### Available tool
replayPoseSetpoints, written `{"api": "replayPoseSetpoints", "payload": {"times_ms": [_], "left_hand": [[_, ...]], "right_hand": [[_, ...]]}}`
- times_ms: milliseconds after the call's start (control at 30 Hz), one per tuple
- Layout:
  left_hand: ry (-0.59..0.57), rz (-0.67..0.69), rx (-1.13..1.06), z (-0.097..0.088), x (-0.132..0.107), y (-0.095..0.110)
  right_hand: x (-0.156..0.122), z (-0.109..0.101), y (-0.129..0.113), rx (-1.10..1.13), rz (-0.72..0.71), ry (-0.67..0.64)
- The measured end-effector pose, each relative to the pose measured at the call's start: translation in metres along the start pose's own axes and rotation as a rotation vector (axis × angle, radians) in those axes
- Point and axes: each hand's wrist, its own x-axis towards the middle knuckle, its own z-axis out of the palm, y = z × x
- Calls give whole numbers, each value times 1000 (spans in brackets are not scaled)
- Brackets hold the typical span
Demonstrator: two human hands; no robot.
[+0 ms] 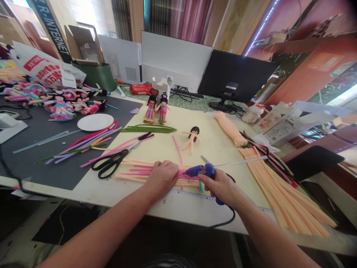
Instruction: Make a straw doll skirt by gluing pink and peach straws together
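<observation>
My right hand (220, 185) is wrapped round the grip of a blue hot glue gun (201, 171), a clear glue stick (242, 161) jutting from its back. The gun's nozzle points left, at a row of pink pipe cleaners (141, 172) laid side by side. Peach pipe cleaners (131, 162) lie along both sides of the pink ones. My left hand (164, 176) rests on the row with bent fingers, just left of the nozzle; its fingertips are partly hidden, so whether it pinches a strand is unclear. Black-handled scissors (114, 161) lie to its left.
A small peach doll (192, 138) with black hair lies beyond the gun. Two dressed dolls (156, 109) stand farther back. Green stems (147, 128), a white plate (95, 122) and a doll pile are at left. Peach bundles (267, 178) lie right. The gun's cord (227, 222) hangs over the front edge.
</observation>
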Motion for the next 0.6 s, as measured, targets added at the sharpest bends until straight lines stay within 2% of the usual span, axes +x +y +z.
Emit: {"api": "replayPoseSetpoints", "payload": {"times_ms": [200, 467, 600], "left_hand": [[-3, 1, -6, 0, 0, 0], [-10, 0, -5, -1, 0, 0], [-15, 3, -10, -1, 0, 0]], "right_hand": [[-2, 0, -3, 26, 24, 15], [-4, 0, 7, 32, 13, -10], [-5, 1, 0, 10, 42, 10]]}}
